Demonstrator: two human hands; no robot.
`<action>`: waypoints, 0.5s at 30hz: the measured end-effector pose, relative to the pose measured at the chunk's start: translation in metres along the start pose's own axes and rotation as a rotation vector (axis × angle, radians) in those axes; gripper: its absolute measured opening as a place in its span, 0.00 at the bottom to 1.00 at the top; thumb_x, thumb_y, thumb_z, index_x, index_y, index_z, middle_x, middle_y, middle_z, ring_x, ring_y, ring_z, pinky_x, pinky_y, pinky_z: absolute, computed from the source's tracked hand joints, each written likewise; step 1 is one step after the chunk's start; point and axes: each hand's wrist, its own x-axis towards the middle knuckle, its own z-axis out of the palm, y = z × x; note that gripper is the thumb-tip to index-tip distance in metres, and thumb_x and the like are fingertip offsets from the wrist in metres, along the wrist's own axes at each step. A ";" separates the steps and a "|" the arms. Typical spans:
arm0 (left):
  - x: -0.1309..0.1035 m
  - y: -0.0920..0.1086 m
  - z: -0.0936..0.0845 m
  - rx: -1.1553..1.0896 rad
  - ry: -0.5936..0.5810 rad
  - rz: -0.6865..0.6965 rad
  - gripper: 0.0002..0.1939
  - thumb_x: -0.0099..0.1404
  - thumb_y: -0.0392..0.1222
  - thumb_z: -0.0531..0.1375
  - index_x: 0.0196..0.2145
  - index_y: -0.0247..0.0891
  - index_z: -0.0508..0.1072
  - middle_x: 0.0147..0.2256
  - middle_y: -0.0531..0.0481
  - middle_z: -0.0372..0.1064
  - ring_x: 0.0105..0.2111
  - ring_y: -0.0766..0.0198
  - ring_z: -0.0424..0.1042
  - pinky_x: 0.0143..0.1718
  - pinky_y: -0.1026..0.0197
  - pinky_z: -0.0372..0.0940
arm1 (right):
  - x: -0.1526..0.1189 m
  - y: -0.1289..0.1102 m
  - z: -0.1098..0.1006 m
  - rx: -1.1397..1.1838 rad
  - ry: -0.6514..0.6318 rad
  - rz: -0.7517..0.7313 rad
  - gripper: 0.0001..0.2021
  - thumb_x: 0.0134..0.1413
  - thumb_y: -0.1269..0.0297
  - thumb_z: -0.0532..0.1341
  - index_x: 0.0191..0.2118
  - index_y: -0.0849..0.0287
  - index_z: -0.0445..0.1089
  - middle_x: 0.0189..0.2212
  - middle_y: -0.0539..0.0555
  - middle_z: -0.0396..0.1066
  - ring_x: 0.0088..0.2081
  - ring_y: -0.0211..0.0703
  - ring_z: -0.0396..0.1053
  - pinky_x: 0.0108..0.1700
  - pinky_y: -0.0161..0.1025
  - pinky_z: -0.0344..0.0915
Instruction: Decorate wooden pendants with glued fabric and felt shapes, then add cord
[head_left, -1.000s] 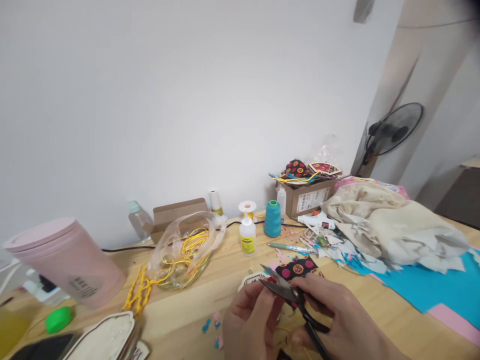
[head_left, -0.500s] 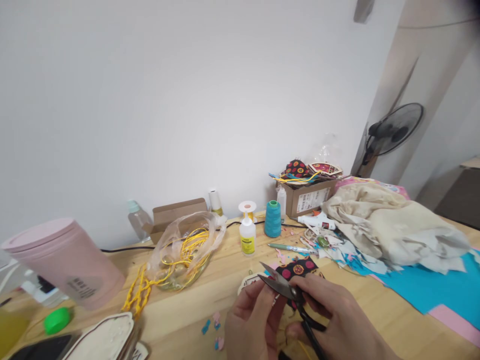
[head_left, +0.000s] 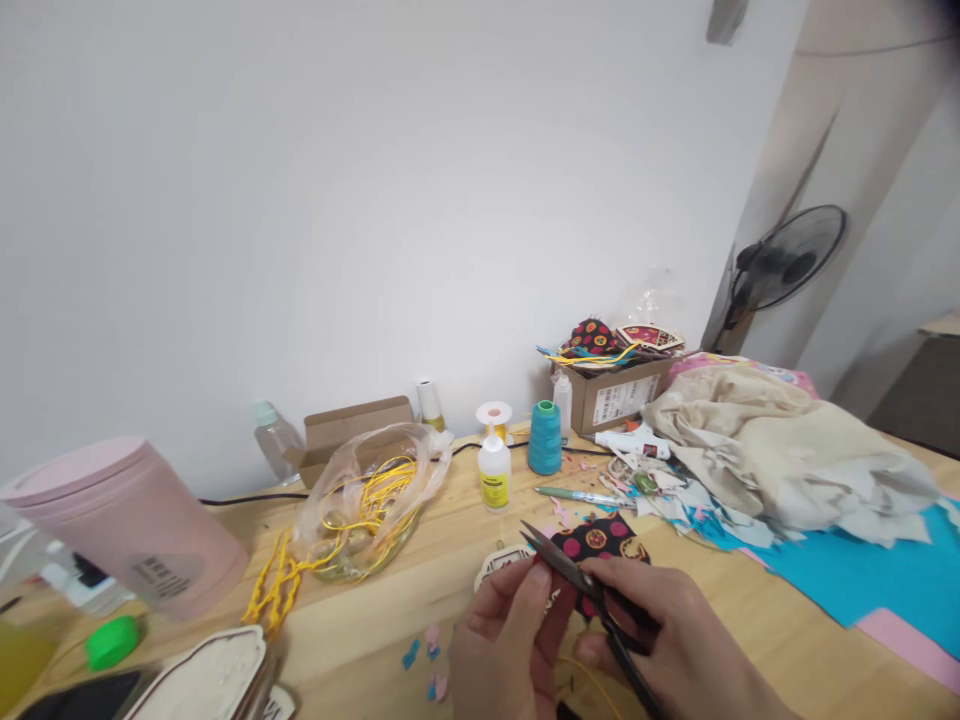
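Observation:
Black scissors (head_left: 600, 603) are in my right hand (head_left: 675, 620), with fingers in the handles and the blades nearly closed, pointing up and left. My left hand (head_left: 506, 640) pinches something small and reddish at the fingertips, right by the blades; most of it is hidden. Behind the scissors lies black fabric with red and orange round patterns (head_left: 598, 541). A white wooden piece with dark markings (head_left: 496, 562) rests behind my left fingers. Small blue and pink scraps (head_left: 433, 643) lie left of my left hand.
A glue bottle (head_left: 494, 472) and teal thread cone (head_left: 545, 440) stand behind the hands. A plastic bag with yellow cord (head_left: 375, 505) and a pink canister (head_left: 142, 530) are left. Crumpled cream cloth (head_left: 787, 445) and a filled cardboard box (head_left: 615, 395) are right.
The scissor blades have come together from a wider opening. Both hands have stayed in nearly the same place.

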 end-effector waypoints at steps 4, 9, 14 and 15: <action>-0.001 0.004 0.000 0.034 0.033 -0.003 0.10 0.33 0.31 0.69 0.17 0.34 0.73 0.18 0.51 0.73 0.21 0.67 0.72 0.27 0.67 0.69 | 0.004 0.005 -0.003 0.294 -0.093 0.026 0.13 0.44 0.55 0.58 0.27 0.62 0.66 0.20 0.48 0.61 0.22 0.35 0.58 0.23 0.30 0.54; -0.002 0.010 -0.002 0.093 0.009 -0.004 0.09 0.36 0.33 0.69 0.18 0.34 0.73 0.19 0.52 0.72 0.23 0.67 0.72 0.27 0.67 0.68 | -0.004 0.007 -0.009 0.252 -0.081 0.000 0.22 0.37 0.53 0.62 0.39 0.61 0.66 0.28 0.52 0.66 0.27 0.40 0.62 0.27 0.32 0.60; 0.001 0.012 -0.007 0.153 -0.085 -0.032 0.10 0.37 0.37 0.69 0.19 0.34 0.73 0.22 0.50 0.73 0.26 0.64 0.72 0.31 0.64 0.67 | -0.007 0.003 -0.017 0.045 -0.050 -0.026 0.24 0.34 0.54 0.64 0.41 0.58 0.67 0.32 0.55 0.68 0.31 0.45 0.65 0.33 0.37 0.63; 0.001 0.012 -0.008 0.168 -0.102 -0.031 0.10 0.37 0.37 0.69 0.19 0.33 0.73 0.22 0.50 0.73 0.26 0.64 0.72 0.32 0.64 0.67 | -0.006 0.001 -0.019 0.024 -0.065 -0.025 0.23 0.33 0.55 0.65 0.40 0.58 0.68 0.31 0.55 0.68 0.31 0.45 0.65 0.34 0.37 0.63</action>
